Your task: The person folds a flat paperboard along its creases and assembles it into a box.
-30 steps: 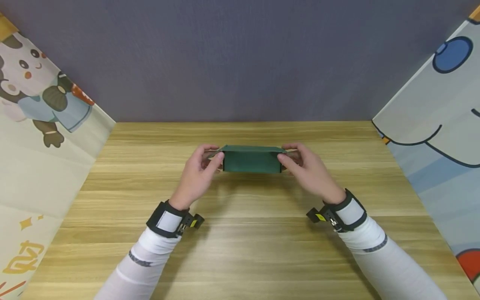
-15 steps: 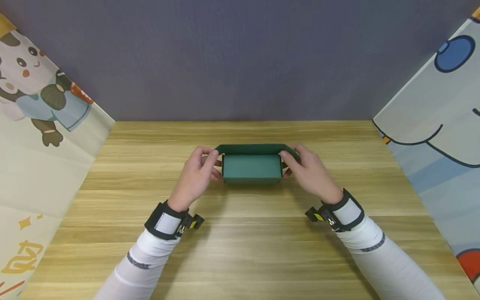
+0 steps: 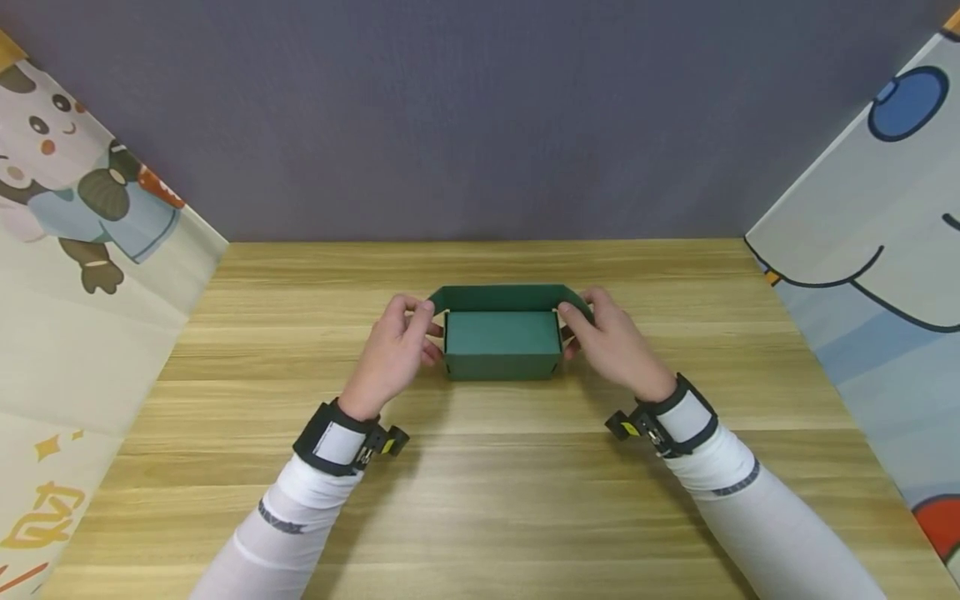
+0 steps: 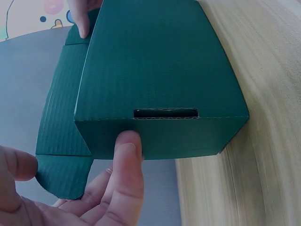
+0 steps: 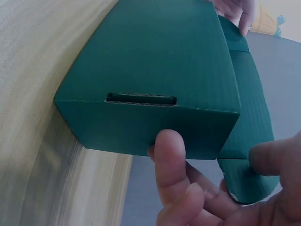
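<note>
A green cardboard box stands mid-table between the two hands. Along its far side rises a flap with a rounded tab at each end. At the box's left end, the left hand pinches the left tab, thumb on one face; a fingertip touches the end wall. The right hand mirrors this, its thumb on the right tab and a finger against the other end wall. Each wrist view shows a narrow slot at the box edge. The box's inside is hidden.
The wood-grain table reaches a grey-blue back panel. Cartoon-printed side panels flank it left and right. Both wrists carry black straps with small cameras.
The box has tilted: its upper face shows more fully and its near face has come into view. The flap now stands raised behind it. Both hands keep their hold.
</note>
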### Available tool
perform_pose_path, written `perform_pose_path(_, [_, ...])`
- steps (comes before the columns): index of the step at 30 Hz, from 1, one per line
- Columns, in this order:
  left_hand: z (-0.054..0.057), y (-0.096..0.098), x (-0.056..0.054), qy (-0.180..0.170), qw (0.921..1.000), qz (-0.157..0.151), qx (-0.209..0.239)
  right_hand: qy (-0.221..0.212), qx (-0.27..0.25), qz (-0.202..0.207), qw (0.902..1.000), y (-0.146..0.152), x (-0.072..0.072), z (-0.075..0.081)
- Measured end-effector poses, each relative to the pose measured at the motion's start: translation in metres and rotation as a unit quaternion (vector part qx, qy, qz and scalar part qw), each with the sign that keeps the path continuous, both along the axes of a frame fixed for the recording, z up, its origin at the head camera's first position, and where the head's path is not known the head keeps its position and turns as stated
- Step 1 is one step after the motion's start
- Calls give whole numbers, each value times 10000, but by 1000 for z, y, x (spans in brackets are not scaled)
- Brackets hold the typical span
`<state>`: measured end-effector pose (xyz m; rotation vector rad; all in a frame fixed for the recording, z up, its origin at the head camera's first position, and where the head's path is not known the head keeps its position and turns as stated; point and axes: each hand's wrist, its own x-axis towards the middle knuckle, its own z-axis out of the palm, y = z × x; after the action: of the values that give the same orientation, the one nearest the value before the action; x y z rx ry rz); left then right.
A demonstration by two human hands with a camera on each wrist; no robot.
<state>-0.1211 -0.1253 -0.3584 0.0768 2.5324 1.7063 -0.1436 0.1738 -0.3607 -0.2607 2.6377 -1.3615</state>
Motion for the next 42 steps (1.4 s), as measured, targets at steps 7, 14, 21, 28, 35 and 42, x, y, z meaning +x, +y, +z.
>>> perform_pose_path(7, [2, 1, 0, 239, 9988, 86, -421, -11, -53, 139, 9999, 3, 0, 2])
perform_pose_path(14, [9, 0, -1, 818, 9906, 384, -1025, 950, 751, 172, 9925, 5, 1, 11])
perform_pose_path(21, [11, 0, -2, 1018, 9877, 417, -1112, 1440, 1390, 233, 9795, 3, 2, 18])
perform_pose_path(28, [13, 0, 0, 1083, 9872, 396, -1099, 1411, 1531, 16, 9781, -1, 5, 26])
perform_pose_path(35, [16, 1, 0, 1109, 9861, 396, -1175, 1720, 1431, -179, 9745, -1, 8, 31])
perform_pose_path(42, [18, 2, 1, 966, 9886, 254, -1125, 1403, 1155, -6, 9834, -1, 9, 34])
